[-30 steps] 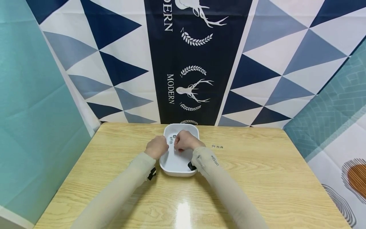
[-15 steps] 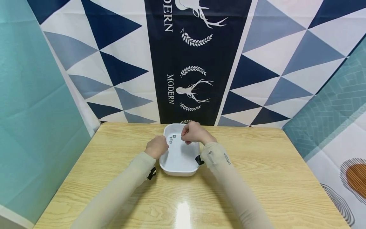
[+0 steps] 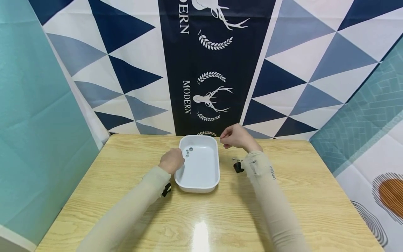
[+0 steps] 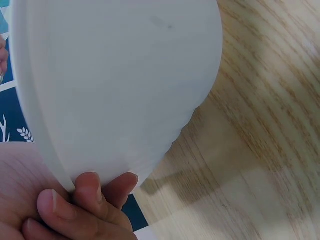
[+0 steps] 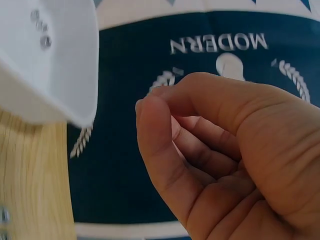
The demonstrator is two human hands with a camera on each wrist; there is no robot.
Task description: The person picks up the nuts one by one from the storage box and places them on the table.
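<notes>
A white rectangular tray (image 3: 197, 171) stands on the wooden table. My left hand (image 3: 171, 161) grips its left rim; in the left wrist view the curled fingers (image 4: 90, 200) press against the outer wall (image 4: 125, 100). Several small metal nuts (image 3: 187, 152) lie inside, near the left wall. My right hand (image 3: 237, 136) is raised just beyond the tray's far right corner. Its thumb and index finger pinch a tiny bright piece, apparently a nut, mostly hidden by the fingertips (image 5: 150, 102). Below that hand, more nuts (image 3: 234, 159) lie in a short row on the table.
The light wooden table (image 3: 132, 210) extends around the tray. A patterned cloth (image 3: 207, 70) with a dark middle band hangs right behind its far edge. Pale green hangings (image 3: 41, 122) flank the left side. A black strap piece (image 3: 238, 167) sits at the right wrist.
My right hand has lifted out of the tray and moved right, past its rim, with fingertips still pinched. The left hand has kept its grip on the tray, which has stayed put.
</notes>
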